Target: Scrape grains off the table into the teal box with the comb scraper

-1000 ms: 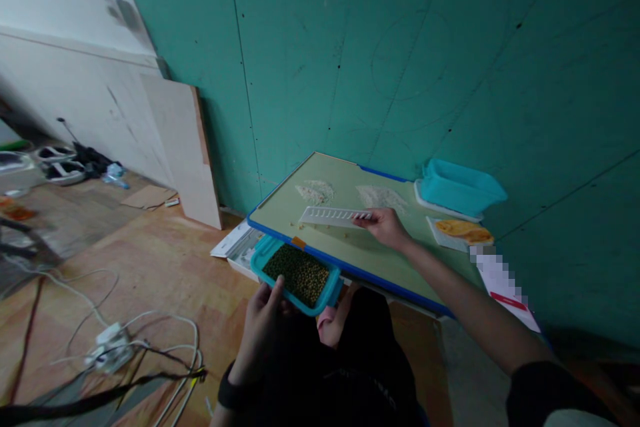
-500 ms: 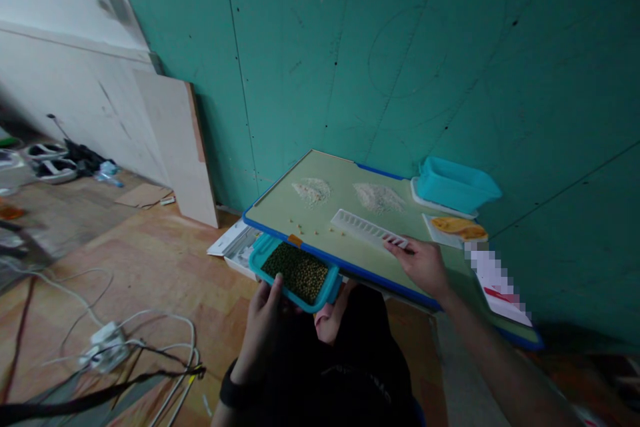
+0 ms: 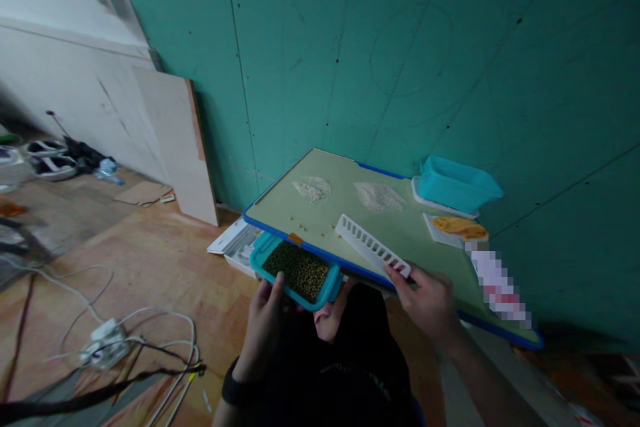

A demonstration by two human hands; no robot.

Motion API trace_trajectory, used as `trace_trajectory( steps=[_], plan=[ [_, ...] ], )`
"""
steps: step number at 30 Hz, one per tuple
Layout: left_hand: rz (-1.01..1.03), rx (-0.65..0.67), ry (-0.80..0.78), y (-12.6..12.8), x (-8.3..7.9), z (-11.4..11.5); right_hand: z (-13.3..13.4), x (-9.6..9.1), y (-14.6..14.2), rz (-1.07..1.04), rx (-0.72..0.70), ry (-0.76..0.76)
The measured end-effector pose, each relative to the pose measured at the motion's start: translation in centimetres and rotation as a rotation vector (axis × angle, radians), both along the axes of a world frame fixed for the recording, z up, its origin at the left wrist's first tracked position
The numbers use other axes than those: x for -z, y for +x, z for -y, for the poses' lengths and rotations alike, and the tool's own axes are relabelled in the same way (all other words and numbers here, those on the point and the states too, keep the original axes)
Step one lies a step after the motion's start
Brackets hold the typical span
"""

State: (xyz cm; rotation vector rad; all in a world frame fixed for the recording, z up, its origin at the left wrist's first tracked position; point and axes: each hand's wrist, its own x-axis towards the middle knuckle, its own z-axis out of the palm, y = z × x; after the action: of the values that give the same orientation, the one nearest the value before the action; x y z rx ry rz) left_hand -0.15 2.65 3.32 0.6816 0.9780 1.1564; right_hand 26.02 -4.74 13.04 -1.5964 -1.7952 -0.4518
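One teal box (image 3: 300, 271), filled with green beans (image 3: 299, 270), is held at the table's (image 3: 430, 243) front edge, with the left hand (image 3: 264, 320) closed on its near rim. The white slotted strip (image 3: 367, 245) is pinched at its near end by the right hand (image 3: 430, 300) and angled across the tabletop. A few loose beans (image 3: 300, 221) are scattered beside it. Two pale grain piles (image 3: 313, 188) and a second teal box (image 3: 457, 183) are set farther back, near the teal wall (image 3: 350, 47). On the wood floor (image 3: 165, 260), cables (image 3: 115, 340) are strewn.
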Motion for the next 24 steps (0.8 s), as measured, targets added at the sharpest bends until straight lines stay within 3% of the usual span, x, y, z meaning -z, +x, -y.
trace_trajectory(
  steps=[10, 12, 17, 20, 24],
  plan=[
    [0.038, -0.015, -0.010, -0.2, -0.2, -0.1, 1.4, -2.0, -3.6, -0.085, -0.225, -0.021],
    [0.028, -0.018, -0.011, -0.2, -0.2, -0.1, 1.0, -2.0, -2.8, -0.112, -0.184, -0.049],
    [0.028, -0.016, 0.006, -0.3, -0.2, -0.1, -3.0, -0.6, 1.3, -0.226, 0.119, -0.043],
    [0.015, -0.020, 0.003, -0.3, -0.1, -0.2, -5.0, 0.5, 2.4, -0.230, 0.126, -0.089],
    [0.011, 0.001, 0.011, -0.4, 0.0, -0.3, -4.1, 0.8, 0.6, -0.086, 0.050, -0.083]
  ],
)
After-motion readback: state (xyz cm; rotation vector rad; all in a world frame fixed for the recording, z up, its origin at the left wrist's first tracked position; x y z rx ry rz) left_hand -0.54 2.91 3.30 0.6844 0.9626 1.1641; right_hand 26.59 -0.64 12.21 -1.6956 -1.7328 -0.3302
